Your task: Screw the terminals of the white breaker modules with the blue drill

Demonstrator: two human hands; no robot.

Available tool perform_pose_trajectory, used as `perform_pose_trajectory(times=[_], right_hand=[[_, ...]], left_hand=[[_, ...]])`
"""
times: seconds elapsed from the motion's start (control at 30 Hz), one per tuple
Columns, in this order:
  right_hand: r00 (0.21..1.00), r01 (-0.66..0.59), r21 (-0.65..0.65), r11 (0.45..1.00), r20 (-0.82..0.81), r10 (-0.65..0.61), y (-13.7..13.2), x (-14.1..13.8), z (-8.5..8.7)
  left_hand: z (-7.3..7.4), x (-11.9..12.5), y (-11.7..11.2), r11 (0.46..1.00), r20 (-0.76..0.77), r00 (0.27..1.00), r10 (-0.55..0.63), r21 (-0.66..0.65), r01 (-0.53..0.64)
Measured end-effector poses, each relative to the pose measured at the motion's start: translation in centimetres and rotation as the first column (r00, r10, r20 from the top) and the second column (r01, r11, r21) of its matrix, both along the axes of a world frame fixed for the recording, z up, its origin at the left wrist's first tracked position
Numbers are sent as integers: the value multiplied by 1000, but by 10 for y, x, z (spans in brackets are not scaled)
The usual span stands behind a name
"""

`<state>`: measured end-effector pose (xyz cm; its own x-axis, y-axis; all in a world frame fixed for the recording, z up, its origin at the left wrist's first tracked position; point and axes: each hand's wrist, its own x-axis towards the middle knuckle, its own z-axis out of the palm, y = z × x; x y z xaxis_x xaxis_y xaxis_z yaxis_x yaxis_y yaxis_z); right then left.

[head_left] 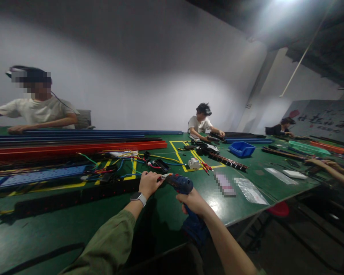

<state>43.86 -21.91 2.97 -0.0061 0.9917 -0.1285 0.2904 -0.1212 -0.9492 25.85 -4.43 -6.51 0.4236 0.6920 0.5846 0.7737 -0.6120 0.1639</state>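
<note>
My right hand (193, 200) is wrapped around the grip of a blue cordless drill (181, 183). The drill lies nearly level, its nose pointing left at the fingertips of my left hand (150, 184). Those fingers are curled together at the right end of a long black bar (83, 195) with small red marks along its side. What they pinch beside the drill's tip is too small to make out. Just beyond my left hand lie a black part (161, 165) and a bundle of coloured wires (123, 162).
Long orange-red bars (132, 146) and blue bars (109, 132) lie across the green table (172, 217). A white block (193, 163), a plastic bag (250, 190) and a blue bin (242, 149) are to the right. Co-workers (200, 124) sit opposite; another person's hands (323, 166) reach in at right.
</note>
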Motion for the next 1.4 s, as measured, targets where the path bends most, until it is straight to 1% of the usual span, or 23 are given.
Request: perform_pose_trajectory(times=[0.3,0.5,0.9,1.4], right_hand=[[1000,11,0,1000,19,-11,-1,-1,-1],[1000,0,15,1000,-5,0,-1,-1,0],[1000,6,-18,1000,-13,-7,0,-1,0],[1000,-9,12,1000,-22,9,-1,0,2]], left_hand=[[0,-1,0,1000,-7,1000,3,9,-3],[1,-1,-1,1000,-4,1000,4,9,-4],[1,-1,-1,1000,-2,1000,4,4,-4],[0,-1,-1,1000,0,1000,-2,5,2]])
